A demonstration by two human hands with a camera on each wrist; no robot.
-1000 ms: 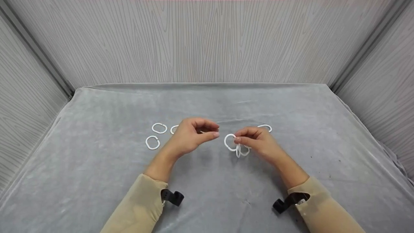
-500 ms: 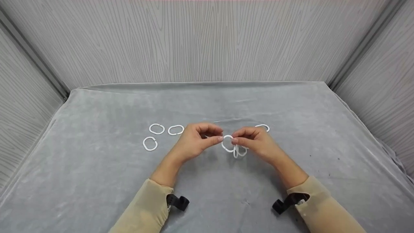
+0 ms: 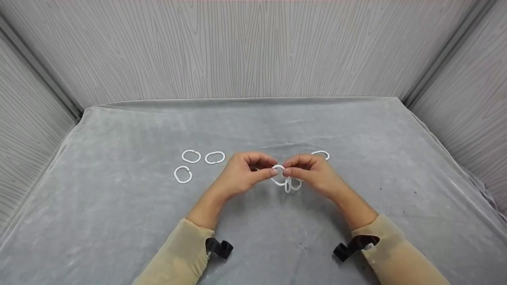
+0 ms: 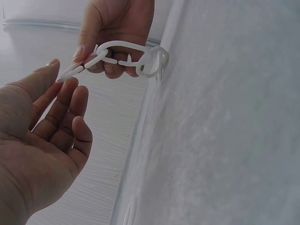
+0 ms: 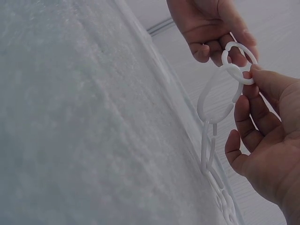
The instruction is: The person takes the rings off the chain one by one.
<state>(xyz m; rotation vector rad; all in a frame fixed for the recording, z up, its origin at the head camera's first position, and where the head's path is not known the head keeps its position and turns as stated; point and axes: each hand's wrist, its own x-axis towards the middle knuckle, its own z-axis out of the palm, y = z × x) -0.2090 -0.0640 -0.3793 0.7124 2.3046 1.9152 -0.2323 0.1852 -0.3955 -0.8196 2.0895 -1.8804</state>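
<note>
Meeting at mid-frame in the head view, the left hand (image 3: 241, 174) and right hand (image 3: 313, 172) pinch white rings. Left wrist view: right fingers grasp the chain (image 4: 136, 58) at top. Right wrist view: left fingers pinch a single ring (image 5: 239, 51), upper right.

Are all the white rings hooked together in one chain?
No, three loose rings lie apart on the grey cloth, left of the hands.
</note>
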